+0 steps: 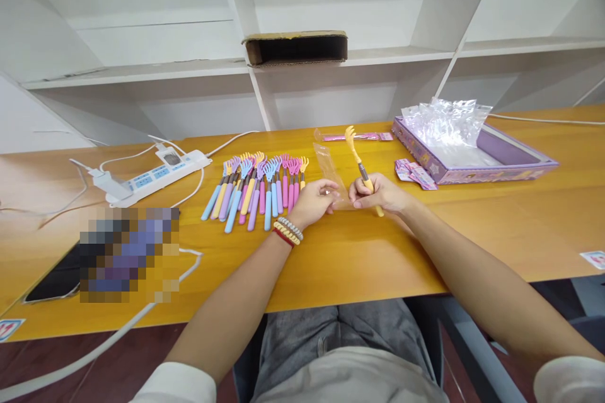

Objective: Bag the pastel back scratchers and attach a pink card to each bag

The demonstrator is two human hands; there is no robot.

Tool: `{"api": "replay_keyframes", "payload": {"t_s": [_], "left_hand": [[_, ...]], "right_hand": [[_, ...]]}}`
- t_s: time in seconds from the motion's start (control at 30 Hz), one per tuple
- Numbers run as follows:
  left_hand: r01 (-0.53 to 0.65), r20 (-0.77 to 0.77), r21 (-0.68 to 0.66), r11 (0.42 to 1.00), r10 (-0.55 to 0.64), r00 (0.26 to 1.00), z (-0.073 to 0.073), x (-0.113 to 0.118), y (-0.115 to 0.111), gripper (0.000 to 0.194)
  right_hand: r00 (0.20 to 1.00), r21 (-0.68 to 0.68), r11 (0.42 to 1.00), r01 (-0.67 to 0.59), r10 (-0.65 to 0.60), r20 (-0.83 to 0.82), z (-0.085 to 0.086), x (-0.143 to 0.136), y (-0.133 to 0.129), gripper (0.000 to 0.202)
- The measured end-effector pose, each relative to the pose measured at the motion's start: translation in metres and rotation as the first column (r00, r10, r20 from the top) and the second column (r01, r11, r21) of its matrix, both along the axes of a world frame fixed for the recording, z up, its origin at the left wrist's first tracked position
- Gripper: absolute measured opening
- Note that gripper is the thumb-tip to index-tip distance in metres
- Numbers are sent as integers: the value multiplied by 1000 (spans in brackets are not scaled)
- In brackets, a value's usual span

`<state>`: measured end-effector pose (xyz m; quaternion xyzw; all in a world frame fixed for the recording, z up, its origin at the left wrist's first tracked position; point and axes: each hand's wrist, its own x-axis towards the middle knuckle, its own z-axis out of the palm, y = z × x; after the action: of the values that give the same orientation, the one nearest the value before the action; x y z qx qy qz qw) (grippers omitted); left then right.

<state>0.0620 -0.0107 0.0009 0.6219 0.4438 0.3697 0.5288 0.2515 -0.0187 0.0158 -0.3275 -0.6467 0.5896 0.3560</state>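
My right hand [378, 192] is closed around a yellow back scratcher [363, 170], whose clawed end points up and away from me. A clear plastic bag [331, 170] stretches between my two hands. The fingers of my left hand [317, 201] pinch the near part of that bag, and the fingertips of my right hand are close to its other edge. Left of my left hand, several back scratchers [255, 192] in blue, purple, pink and yellow lie in a pile, claws pointing away. Beyond my hands lies a pink one in a clear wrapper [354, 136].
A purple box [491, 174] holding clear bags [444, 126] stands at the right, with small pink cards [416, 174] beside it. At the left are a white power strip [158, 177], cables and a phone [57, 274]. A cardboard box [297, 49] sits on the shelf behind.
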Motion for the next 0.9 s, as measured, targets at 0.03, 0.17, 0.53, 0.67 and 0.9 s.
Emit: {"api": "replay_keyframes", "payload": {"t_s": [0.03,0.17,0.53,0.67,0.9], "left_hand": [[-10,-12,40,999,10,1000,-2,-1,1,18],[-61,-86,220,974,82,993,-5,-5,4,23],[-94,-81,401,911,138,987,-5,-8,3,65],[-225,11,413,882,243,970,-7,-9,9,63],[-439,178,356,825,401,899,-4,-14,19,60]], "right_hand": [[1000,-15,1000,-17,17,-4,-1,1,0,51],[1000,-78,997,-6,7,9,-1,1,1,40],[909,150,958,242,-278,309,-2,0,6,49],[896,206,962,177,-244,370,-1,5,6,48],[798,377,922,88,-291,528,-2,14,13,42]]}}
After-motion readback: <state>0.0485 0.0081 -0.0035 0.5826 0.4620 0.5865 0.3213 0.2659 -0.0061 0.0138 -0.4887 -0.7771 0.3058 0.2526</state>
